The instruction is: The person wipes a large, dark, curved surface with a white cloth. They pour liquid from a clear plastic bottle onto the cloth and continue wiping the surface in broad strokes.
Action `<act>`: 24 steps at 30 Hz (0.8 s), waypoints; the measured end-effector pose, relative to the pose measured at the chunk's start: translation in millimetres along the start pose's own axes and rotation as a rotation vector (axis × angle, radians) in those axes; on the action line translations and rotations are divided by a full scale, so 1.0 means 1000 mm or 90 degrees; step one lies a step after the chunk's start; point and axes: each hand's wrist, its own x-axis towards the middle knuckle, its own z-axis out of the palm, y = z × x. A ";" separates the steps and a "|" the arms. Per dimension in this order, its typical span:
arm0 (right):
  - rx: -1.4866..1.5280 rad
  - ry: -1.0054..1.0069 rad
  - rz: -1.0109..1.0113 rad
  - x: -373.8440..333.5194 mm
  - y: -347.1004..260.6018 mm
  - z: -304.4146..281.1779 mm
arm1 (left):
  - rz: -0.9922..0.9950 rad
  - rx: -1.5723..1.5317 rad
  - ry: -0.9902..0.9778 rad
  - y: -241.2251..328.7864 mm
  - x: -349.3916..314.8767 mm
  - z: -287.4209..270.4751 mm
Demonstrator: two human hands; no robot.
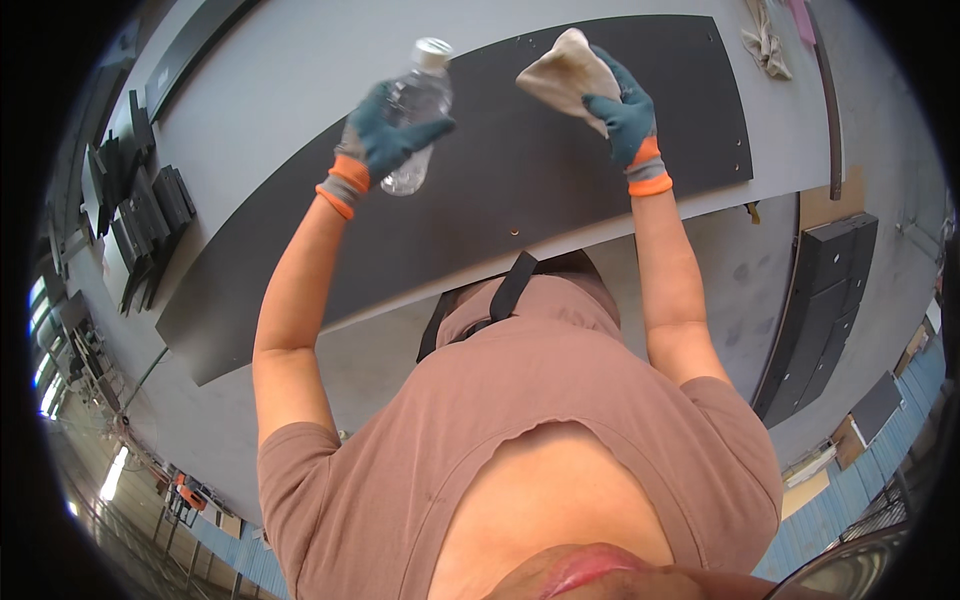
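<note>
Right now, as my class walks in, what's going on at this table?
A person in gloves grips a clear bottle in the left hand and a pale cloth in the right hand. Both appear over a dark panel lying on a pale table. The bottle's white cap is on. Whether the cloth touches the panel isn't clear.

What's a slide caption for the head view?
Gloved left hand holding a clear bottle, gloved right hand holding a pale cloth, over a dark panel.
</note>
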 end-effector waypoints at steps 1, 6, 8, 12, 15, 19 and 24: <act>-0.081 0.027 -0.065 0.011 0.001 0.005 | 0.023 -0.013 0.049 -0.005 0.004 -0.010; -0.740 0.029 -0.473 0.071 0.084 0.069 | 0.115 0.025 0.297 -0.041 0.045 -0.044; -0.896 -0.245 -0.105 0.049 0.051 0.171 | 0.095 0.033 0.383 -0.070 0.046 -0.057; -0.789 -0.142 -0.540 0.033 0.135 0.194 | 0.124 0.026 0.517 -0.090 0.061 -0.054; -0.974 -0.230 -0.353 0.068 0.100 0.169 | 0.176 0.041 0.572 -0.120 0.059 -0.066; -1.120 0.170 -0.374 0.153 0.111 -0.039 | 0.185 0.041 0.637 -0.142 0.077 -0.068; -1.086 0.224 -0.204 0.148 0.108 -0.009 | 0.165 0.054 0.679 -0.164 0.066 -0.057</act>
